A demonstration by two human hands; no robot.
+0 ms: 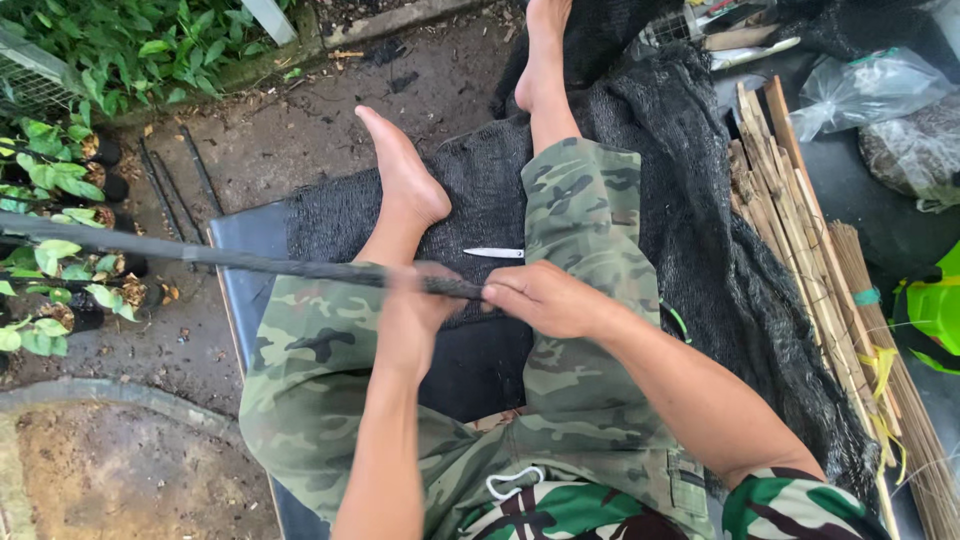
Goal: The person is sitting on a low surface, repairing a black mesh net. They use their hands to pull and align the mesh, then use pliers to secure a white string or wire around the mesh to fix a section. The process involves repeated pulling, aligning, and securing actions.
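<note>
there is one view only, from the camera on my head, so nothing is shared with a second view. it looks almost straight down over my lap, tipped a little forward, so my bare feet lie towards the top edge and my waist sits at the bottom edge. it is close: my forearms come in from the bottom and my left hand and right hand meet near the middle. the black mat under me runs off the bottom, with potted plants at the left edge and bamboo strips at the right.
</note>
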